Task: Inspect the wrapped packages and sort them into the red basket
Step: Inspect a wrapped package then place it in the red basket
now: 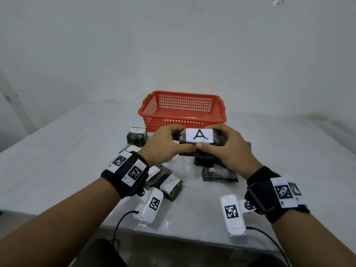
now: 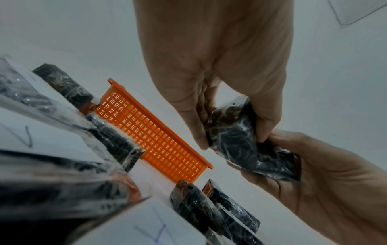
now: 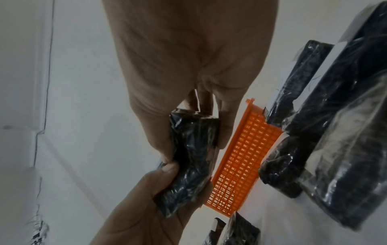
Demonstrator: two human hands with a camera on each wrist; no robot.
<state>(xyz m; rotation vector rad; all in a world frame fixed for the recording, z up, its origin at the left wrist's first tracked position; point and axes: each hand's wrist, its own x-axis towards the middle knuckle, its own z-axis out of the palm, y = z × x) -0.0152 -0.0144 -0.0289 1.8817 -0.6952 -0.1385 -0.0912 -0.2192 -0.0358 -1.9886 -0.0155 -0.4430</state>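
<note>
Both hands hold one dark plastic-wrapped package (image 1: 199, 136) above the table, its white label with a black "A" facing up. My left hand (image 1: 167, 144) grips its left end and my right hand (image 1: 225, 146) its right end, thumbs on the near edge. The wrist views show the package's dark underside (image 2: 240, 140) (image 3: 192, 157) between the fingers of both hands. The red mesh basket (image 1: 183, 110) stands just behind the hands, something pale lying inside it. Several more wrapped packages (image 1: 136, 136) lie on the table below and around the hands, some with "A" labels (image 1: 170, 183).
The white table (image 1: 67, 155) reaches to a white wall behind the basket. Its near edge runs below my wrists. Cables from the wrist cameras hang over that edge. A dark object sits beneath the table at the bottom.
</note>
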